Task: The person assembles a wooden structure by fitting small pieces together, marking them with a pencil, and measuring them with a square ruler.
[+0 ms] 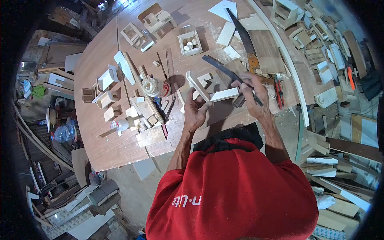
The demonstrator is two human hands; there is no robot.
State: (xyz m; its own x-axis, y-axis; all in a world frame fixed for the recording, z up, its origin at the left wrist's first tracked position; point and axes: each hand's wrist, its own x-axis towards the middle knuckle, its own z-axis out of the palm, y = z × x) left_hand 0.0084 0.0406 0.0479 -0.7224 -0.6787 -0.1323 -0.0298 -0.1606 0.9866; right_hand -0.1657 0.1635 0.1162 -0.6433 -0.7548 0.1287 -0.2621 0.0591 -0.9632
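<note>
My left hand (pixel 195 114) grips a white-faced wooden frame piece (pixel 197 86) near its lower corner, fingers closed round it. A second white-edged strip (pixel 224 95) meets that piece at an angle, and it points toward my right hand. My right hand (pixel 253 95) is closed on a long dark hammer-like tool (pixel 219 66), whose bar runs away to the upper left; part of it is hidden by the fingers. Behind the frame lies a small wooden block (pixel 205 79) on the table. An open glue jar (pixel 156 87) stands left of my left hand.
On the wooden table (pixel 96 138) lie a handsaw (pixel 242 34), red pliers (pixel 279 94), a clear ruler (pixel 169 64) and several small wooden boxes. One box (pixel 189 44) holds round white pieces. A long white strip (pixel 286 60) curves along the right edge. Wood scraps cover the floor.
</note>
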